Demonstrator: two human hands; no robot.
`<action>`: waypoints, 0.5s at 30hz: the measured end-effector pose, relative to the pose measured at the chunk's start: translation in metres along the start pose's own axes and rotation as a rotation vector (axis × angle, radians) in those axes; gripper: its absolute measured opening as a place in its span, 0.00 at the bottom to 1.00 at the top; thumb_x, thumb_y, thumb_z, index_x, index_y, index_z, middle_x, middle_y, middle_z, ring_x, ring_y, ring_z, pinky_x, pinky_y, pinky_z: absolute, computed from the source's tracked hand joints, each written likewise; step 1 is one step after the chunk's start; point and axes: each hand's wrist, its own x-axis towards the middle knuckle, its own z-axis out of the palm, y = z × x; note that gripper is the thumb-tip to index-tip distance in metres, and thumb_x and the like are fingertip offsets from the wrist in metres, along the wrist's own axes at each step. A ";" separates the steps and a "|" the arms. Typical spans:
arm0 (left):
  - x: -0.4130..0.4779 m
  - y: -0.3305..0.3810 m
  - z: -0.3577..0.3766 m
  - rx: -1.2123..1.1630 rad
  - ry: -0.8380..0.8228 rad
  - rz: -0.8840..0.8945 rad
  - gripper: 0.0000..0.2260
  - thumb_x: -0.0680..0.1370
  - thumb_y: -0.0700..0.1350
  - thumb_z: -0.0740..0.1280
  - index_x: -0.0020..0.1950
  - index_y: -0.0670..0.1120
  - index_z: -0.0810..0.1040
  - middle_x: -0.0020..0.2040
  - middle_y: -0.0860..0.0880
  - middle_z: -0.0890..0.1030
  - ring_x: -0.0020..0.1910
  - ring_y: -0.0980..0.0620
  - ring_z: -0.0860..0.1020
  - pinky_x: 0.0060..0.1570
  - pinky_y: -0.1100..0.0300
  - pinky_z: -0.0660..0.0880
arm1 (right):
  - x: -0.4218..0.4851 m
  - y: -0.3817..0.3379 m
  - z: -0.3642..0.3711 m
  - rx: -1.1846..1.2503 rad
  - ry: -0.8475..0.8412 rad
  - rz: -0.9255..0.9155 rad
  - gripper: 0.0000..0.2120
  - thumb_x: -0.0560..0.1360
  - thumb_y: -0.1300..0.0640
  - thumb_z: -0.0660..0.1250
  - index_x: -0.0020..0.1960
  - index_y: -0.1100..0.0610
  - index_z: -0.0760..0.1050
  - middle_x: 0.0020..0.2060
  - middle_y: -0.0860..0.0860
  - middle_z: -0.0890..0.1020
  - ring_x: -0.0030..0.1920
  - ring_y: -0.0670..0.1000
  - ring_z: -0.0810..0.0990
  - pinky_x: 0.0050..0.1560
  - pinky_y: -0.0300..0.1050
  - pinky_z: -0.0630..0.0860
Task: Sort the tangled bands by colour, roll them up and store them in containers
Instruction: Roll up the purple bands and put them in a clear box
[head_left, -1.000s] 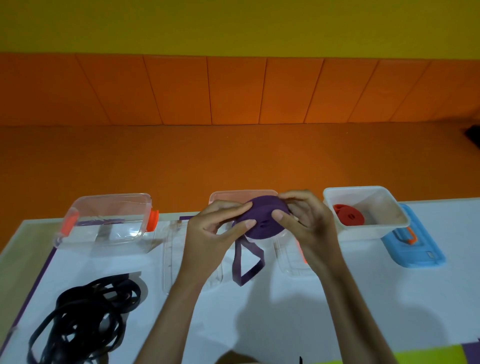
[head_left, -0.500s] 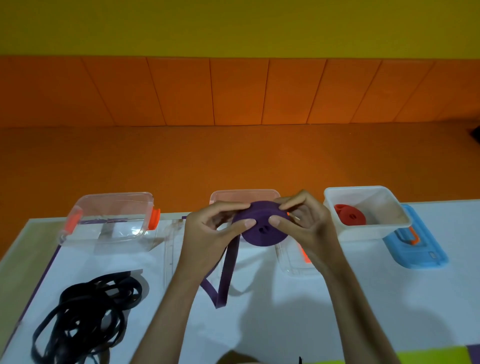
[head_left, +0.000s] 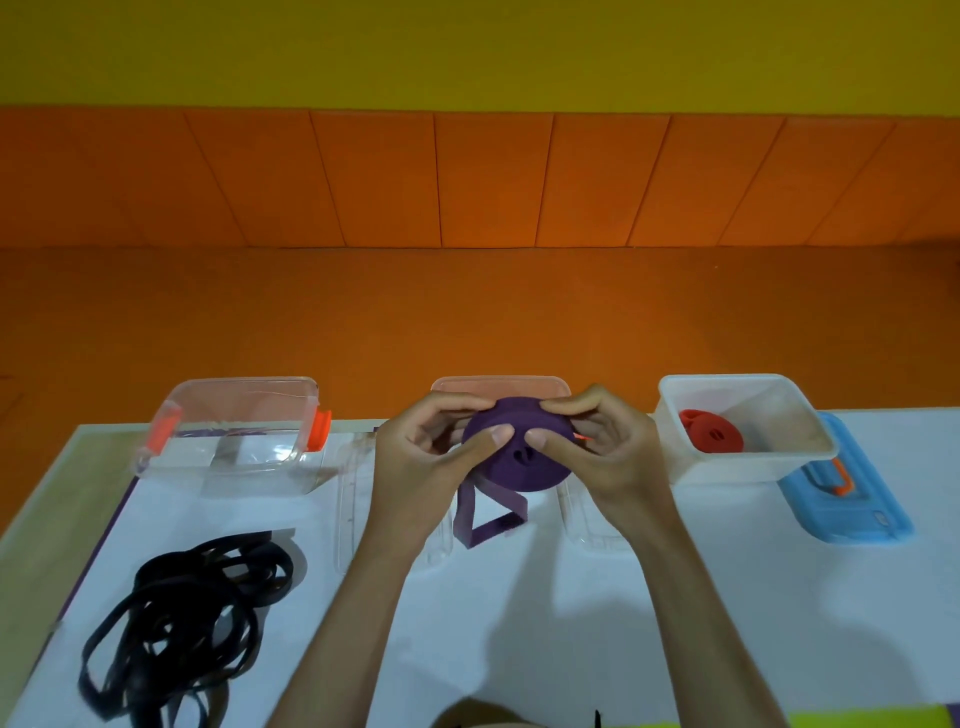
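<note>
Purple band roll (head_left: 519, 457) gripped between left hand (head_left: 421, 467) and right hand (head_left: 608, 457), loose tail (head_left: 488, 519) hanging, tangled black bands (head_left: 176, 623) on table (head_left: 571, 623).

Seemingly an activity room: orange padded panels (head_left: 488, 176), yellow wall (head_left: 467, 47), white table (head_left: 519, 623).

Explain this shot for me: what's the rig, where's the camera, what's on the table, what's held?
No machine here: a person works bare-handed, and the single camera sits on their head, looking forward and down. The left hand and right hand both pinch a purple band roll, its loose tail hanging down over the white table. On the table: a black band tangle at left, a clear container, a white container holding a red roll, and a blue lid beside it.
</note>
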 end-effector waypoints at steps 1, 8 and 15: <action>0.000 -0.001 0.000 0.012 -0.006 -0.013 0.11 0.74 0.41 0.81 0.54 0.52 0.87 0.51 0.51 0.88 0.52 0.53 0.87 0.48 0.64 0.82 | 0.001 0.000 -0.001 -0.011 0.020 -0.014 0.11 0.69 0.49 0.82 0.49 0.41 0.84 0.49 0.46 0.88 0.53 0.51 0.88 0.47 0.41 0.84; 0.001 -0.004 -0.007 0.025 -0.084 -0.045 0.19 0.72 0.45 0.81 0.61 0.58 0.87 0.58 0.54 0.88 0.60 0.52 0.85 0.58 0.61 0.81 | 0.002 0.005 -0.005 0.071 0.066 0.006 0.12 0.68 0.52 0.83 0.45 0.47 0.80 0.50 0.50 0.87 0.55 0.52 0.87 0.51 0.42 0.84; 0.004 -0.009 -0.001 0.011 0.000 -0.048 0.13 0.69 0.49 0.84 0.52 0.55 0.87 0.50 0.51 0.89 0.53 0.51 0.87 0.50 0.64 0.81 | 0.004 0.001 -0.009 0.051 0.070 0.003 0.16 0.68 0.52 0.83 0.49 0.47 0.79 0.47 0.54 0.87 0.49 0.55 0.88 0.44 0.45 0.85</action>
